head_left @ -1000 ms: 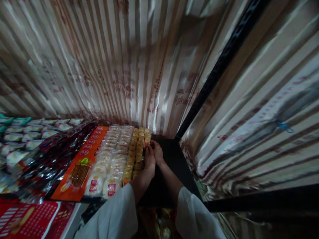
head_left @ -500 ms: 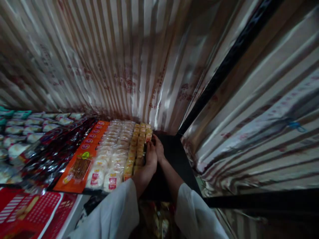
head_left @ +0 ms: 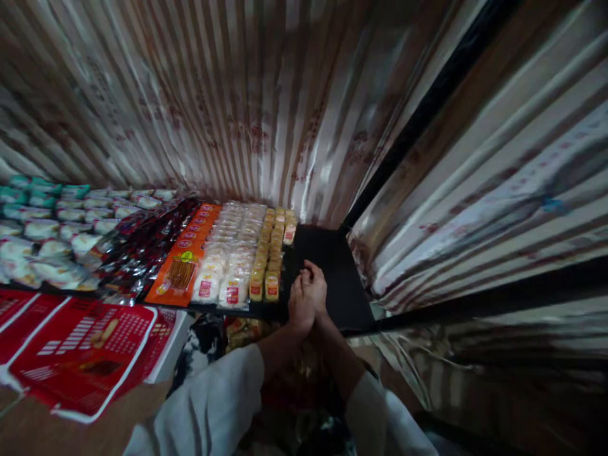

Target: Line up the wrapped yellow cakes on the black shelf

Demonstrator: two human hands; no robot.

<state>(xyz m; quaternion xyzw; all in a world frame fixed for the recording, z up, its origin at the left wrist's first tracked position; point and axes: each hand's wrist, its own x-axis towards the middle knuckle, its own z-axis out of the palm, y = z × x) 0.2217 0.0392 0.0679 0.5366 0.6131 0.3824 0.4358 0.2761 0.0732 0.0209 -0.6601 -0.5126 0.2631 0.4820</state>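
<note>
My left hand [head_left: 299,307] and my right hand [head_left: 318,292] are pressed together above the black shelf [head_left: 339,253], fingers closed and overlapping. Whatever lies between them, if anything, is hidden. Left of the hands are two rows of small yellow wrapped packets [head_left: 266,259], with one packet [head_left: 289,234] starting a third row at the back. Beside those run two rows of white round packets with red labels [head_left: 232,291]. None of these packets is touched by my hands.
Farther left lie an orange snack pack [head_left: 178,269], dark red shiny packs [head_left: 147,240] and white wrapped packs [head_left: 42,229]. Red printed bags [head_left: 88,342] hang below the shelf's front. Striped plastic sheeting [head_left: 266,126] and a black post [head_left: 408,145] stand behind.
Both hands have drawn back from the rear yellow packets toward the shelf's front and come together. The packet at the back right now stands free of them. The view has shifted.
</note>
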